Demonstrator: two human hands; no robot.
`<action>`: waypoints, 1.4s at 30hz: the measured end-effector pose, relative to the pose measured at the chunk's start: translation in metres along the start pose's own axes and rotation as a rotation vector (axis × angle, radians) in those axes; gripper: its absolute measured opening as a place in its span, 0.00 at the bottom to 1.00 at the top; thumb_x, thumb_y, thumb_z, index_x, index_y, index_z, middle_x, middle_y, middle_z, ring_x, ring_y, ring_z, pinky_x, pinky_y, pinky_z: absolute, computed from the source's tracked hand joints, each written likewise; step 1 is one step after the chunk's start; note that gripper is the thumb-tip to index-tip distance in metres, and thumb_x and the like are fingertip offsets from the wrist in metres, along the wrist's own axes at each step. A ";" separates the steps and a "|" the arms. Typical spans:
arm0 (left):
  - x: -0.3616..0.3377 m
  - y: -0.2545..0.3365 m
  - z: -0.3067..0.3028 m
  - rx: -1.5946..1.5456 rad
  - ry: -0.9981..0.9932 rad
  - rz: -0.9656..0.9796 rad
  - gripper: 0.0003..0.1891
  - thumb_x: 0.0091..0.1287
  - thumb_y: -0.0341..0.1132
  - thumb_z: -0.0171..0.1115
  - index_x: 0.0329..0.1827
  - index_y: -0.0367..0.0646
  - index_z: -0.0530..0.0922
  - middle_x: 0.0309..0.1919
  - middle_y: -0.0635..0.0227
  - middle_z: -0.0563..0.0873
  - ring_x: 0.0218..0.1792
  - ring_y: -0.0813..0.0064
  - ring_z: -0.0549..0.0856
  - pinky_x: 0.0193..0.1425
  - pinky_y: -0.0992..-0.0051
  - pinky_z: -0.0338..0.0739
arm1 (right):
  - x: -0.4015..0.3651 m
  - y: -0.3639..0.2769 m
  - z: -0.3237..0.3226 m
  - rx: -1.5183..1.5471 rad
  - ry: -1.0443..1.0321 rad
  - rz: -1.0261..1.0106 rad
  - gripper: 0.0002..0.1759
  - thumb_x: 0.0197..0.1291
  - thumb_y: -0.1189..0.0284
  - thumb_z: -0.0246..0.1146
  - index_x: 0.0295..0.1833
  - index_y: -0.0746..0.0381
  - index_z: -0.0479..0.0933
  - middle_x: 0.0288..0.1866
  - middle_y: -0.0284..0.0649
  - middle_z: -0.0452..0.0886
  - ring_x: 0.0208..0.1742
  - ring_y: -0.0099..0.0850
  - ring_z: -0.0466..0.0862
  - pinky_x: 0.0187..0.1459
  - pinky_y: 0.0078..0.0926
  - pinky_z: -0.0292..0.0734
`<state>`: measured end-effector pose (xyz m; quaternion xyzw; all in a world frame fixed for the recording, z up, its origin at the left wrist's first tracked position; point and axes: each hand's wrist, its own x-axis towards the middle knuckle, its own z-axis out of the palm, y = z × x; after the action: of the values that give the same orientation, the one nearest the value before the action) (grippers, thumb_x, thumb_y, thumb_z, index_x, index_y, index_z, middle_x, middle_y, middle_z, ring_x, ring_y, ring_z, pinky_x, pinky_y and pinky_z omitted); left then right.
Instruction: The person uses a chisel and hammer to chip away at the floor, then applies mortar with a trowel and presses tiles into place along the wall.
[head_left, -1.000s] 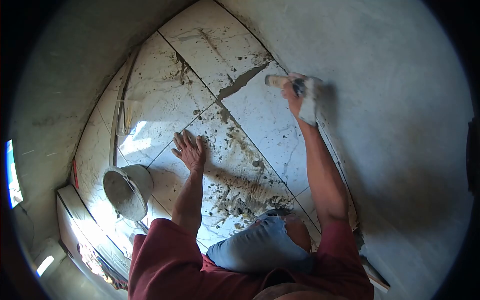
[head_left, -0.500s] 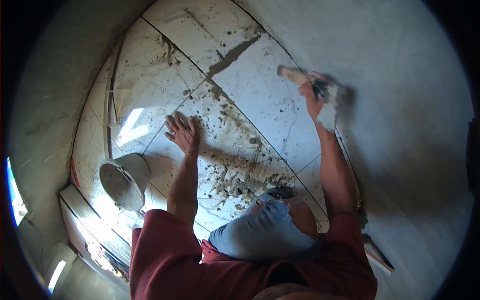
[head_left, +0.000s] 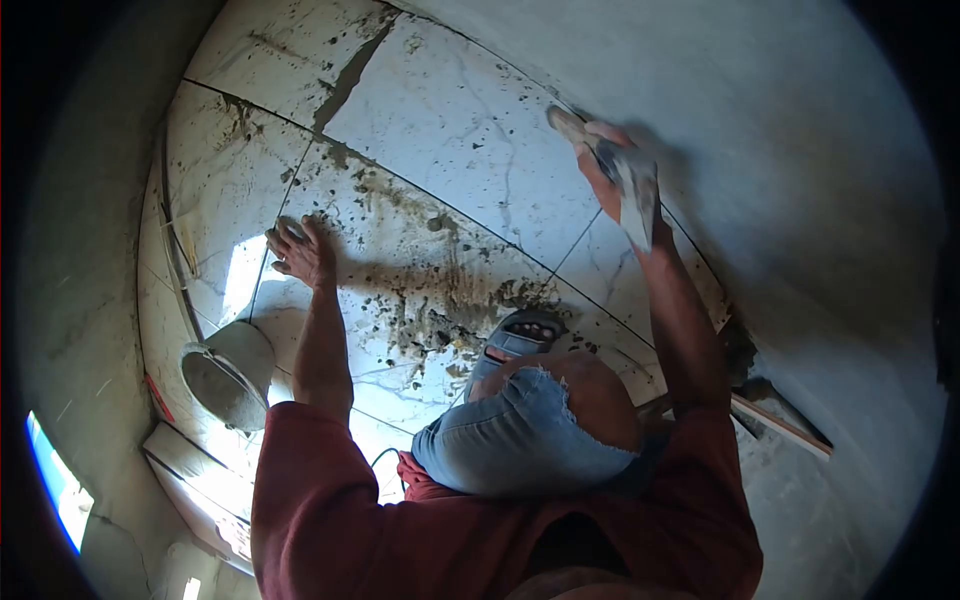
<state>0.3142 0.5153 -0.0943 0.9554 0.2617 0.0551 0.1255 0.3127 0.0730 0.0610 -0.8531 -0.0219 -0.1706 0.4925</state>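
Observation:
My right hand (head_left: 603, 165) is closed round the wooden handle of a trowel (head_left: 637, 200). Its mortar-smeared blade points back toward my forearm, close to where the wall meets the floor; blur hides whether it touches the wall. On the left, my left hand (head_left: 303, 252) rests on the marble-patterned floor tiles (head_left: 430, 110) with its fingers spread, near a tile joint. Crumbs of mortar (head_left: 430, 325) lie scattered over the tiles between my hands and my sandalled foot.
A grey bucket (head_left: 228, 375) stands tilted below my left hand. The plastered wall (head_left: 800, 200) runs along the right. A long thin strip (head_left: 180, 270) lies by the left wall. My bent knee (head_left: 520, 430) is in front of me, and a narrow board (head_left: 785, 425) lies at lower right.
The view has shifted and turned. My right hand with the trowel has come back a little along the wall edge. More of my sandalled foot shows; my left hand stays on the tiles.

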 end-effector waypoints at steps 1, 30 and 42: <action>-0.003 -0.001 -0.002 0.003 0.003 0.006 0.35 0.65 0.61 0.42 0.69 0.47 0.59 0.71 0.55 0.54 0.73 0.62 0.49 0.70 0.46 0.38 | -0.007 0.007 -0.005 0.003 0.006 0.002 0.10 0.56 0.78 0.62 0.45 0.66 0.73 0.26 0.32 0.74 0.26 0.14 0.70 0.26 0.13 0.66; -0.266 0.158 -0.018 0.198 -0.720 1.313 0.39 0.63 0.55 0.50 0.72 0.42 0.52 0.73 0.61 0.52 0.73 0.63 0.50 0.71 0.44 0.33 | -0.254 -0.035 -0.226 0.418 -0.175 0.917 0.22 0.63 0.54 0.53 0.47 0.63 0.73 0.38 0.36 0.76 0.35 0.21 0.78 0.38 0.18 0.77; -0.254 0.194 -0.024 0.374 -0.819 1.505 0.36 0.63 0.55 0.51 0.71 0.48 0.55 0.72 0.64 0.54 0.72 0.59 0.54 0.67 0.36 0.35 | -0.275 -0.226 -0.200 -0.430 -0.211 0.794 0.14 0.40 0.55 0.67 0.36 0.45 0.84 0.28 0.35 0.83 0.32 0.38 0.84 0.35 0.32 0.78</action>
<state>0.1864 0.2288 -0.0290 0.8239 -0.4990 -0.2680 -0.0189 -0.0462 0.0557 0.2549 -0.8910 0.2924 0.1183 0.3265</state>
